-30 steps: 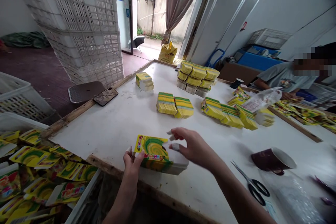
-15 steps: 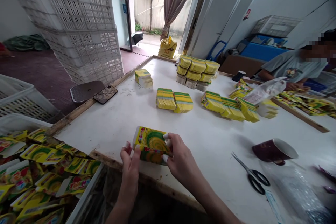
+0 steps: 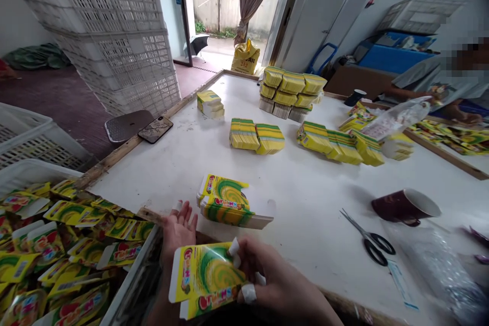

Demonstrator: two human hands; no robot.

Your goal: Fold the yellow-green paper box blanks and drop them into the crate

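My right hand [image 3: 263,275] grips a flat yellow-and-green printed carton [image 3: 204,277] by its right end, over the table's front edge. White tape wraps some of its fingertips. My left hand [image 3: 179,224] is open, palm up with fingers spread, just behind that carton and left of a small stack of the same flattened cartons [image 3: 227,201]. This stack lies on the white table [image 3: 305,244] near its front edge. To the lower left, a white crate [image 3: 133,270] is full of loose cartons [image 3: 72,244] of the same print.
Carton bundles [image 3: 255,135] stand mid-table, with a taller pile [image 3: 290,91] behind. Scissors [image 3: 369,239], a dark mug [image 3: 405,206] and clear plastic [image 3: 435,270] lie right. A phone [image 3: 156,129] rests at the left edge. Across the table sits a person [image 3: 439,81]. White crates [image 3: 110,35] tower left.
My right hand has drawn a carton off the stack toward me. My left hand has let go of the stack and turned palm up. The view has shifted slightly.
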